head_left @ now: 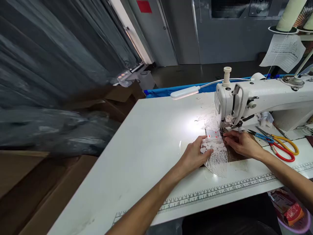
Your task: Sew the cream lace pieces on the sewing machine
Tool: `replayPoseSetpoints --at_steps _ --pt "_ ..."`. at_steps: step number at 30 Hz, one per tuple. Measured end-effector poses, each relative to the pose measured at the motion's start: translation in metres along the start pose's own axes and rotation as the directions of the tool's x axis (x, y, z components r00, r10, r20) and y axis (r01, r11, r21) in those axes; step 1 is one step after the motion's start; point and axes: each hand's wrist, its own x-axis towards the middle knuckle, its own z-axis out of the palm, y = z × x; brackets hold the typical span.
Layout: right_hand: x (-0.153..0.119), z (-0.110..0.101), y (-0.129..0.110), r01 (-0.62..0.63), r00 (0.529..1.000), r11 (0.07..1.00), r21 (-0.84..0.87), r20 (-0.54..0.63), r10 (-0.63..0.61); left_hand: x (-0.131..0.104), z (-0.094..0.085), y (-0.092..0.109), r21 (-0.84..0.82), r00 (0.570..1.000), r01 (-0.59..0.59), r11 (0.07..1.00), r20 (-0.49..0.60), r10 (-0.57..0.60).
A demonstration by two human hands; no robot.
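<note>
White lace with a fringed end (pixel 216 156) lies on the bed of a white sewing machine (pixel 269 98), beneath and in front of its needle area. My left hand (pixel 195 155) rests on the lace's left edge, thumb and index finger apart and pressing it down. Close to the presser foot, on the right of the lace, my right hand (pixel 241 143) has its fingertips pinched together; what they hold is too small to make out. More lace stretches behind the needle area.
Blue-handled snips (pixel 265 137) and scissors with red and yellow handles (pixel 285 147) lie right of my right hand. A lamp (pixel 185 92) reaches over the white table (pixel 137 147). A printed ruler runs along the front edge. Cardboard boxes stand left.
</note>
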Motion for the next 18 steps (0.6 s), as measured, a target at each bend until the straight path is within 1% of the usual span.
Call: replayPoseSetpoints --at_steps 1,2,3,5,7,9,12,14,16,18 --pt "-0.001 -0.003 0.007 0.07 0.997 0.987 -0.147 -0.023 -0.075 0.0 0.0 0.001 0.009 1.0 0.024 1.0 0.0 -0.024" --pt "-0.004 -0.005 0.012 0.149 0.988 0.955 -0.259 -0.011 -0.157 0.0 -0.001 0.003 0.017 0.999 0.045 0.999 0.001 -0.045" --pt "-0.006 -0.006 0.017 0.231 0.971 0.916 -0.327 0.021 -0.238 0.0 -0.002 0.005 0.023 0.998 0.061 0.998 0.001 -0.061" --pt "-0.01 -0.004 0.024 0.378 0.924 0.841 -0.387 0.101 -0.368 -0.001 -0.004 0.008 0.032 0.996 0.088 0.996 0.002 -0.088" --pt "-0.011 -0.001 0.026 0.445 0.893 0.777 -0.445 0.153 -0.423 -0.001 -0.009 0.011 0.053 0.994 0.111 0.992 0.007 -0.111" --pt "-0.008 0.003 0.025 0.449 0.891 0.732 -0.513 0.19 -0.413 0.0 -0.014 0.011 0.078 0.992 0.124 0.989 0.018 -0.125" --pt "-0.002 0.005 0.022 0.424 0.904 0.709 -0.564 0.218 -0.367 0.003 -0.019 0.007 0.085 0.992 0.12 0.989 0.025 -0.123" --pt "0.0 0.004 0.021 0.411 0.911 0.724 -0.554 0.215 -0.352 0.005 -0.02 0.003 0.088 0.993 0.117 0.989 -0.002 -0.117" --pt "0.0 0.002 0.023 0.395 0.918 0.761 -0.514 0.189 -0.349 0.007 -0.017 -0.002 0.075 0.993 0.115 0.991 -0.037 -0.112" --pt "-0.003 0.001 0.026 0.388 0.921 0.801 -0.455 0.154 -0.359 0.009 -0.014 -0.006 0.013 0.993 0.111 0.994 -0.053 -0.11"
